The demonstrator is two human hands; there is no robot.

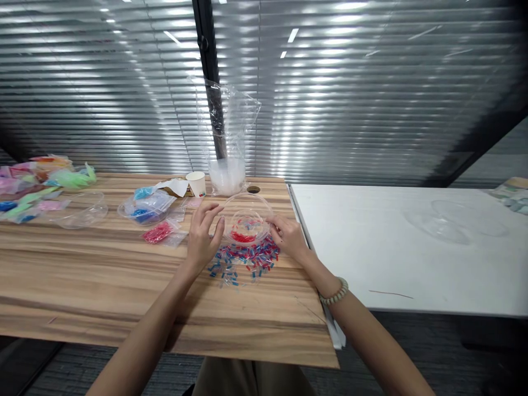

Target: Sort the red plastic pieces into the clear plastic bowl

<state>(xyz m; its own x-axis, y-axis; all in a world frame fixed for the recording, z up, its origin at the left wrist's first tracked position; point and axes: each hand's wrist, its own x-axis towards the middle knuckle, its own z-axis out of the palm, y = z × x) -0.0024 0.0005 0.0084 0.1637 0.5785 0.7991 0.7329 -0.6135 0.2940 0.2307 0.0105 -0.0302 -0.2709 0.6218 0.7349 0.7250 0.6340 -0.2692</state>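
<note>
A clear round plastic bowl [267,208] stands tilted over the table, with red pieces [242,237] gathered at its lower side. Its right rim is pinched between the thumb and fingers of my right hand [289,235], which has a beaded bracelet on the wrist. My left hand [202,234] is at the bowl's left rim, fingers and thumb apart; whether a fingertip touches the rim I cannot tell. Under and in front of the bowl lies a loose pile of small red, blue and clear tube-like pieces [247,257].
Left of my hands are a bag of red pieces [157,232], a bowl with bagged blue pieces [146,209] and a paper cup [196,184]. A tall clear bag [226,173] stands behind. A white table [371,247] adjoins the wooden table [103,275] on the right.
</note>
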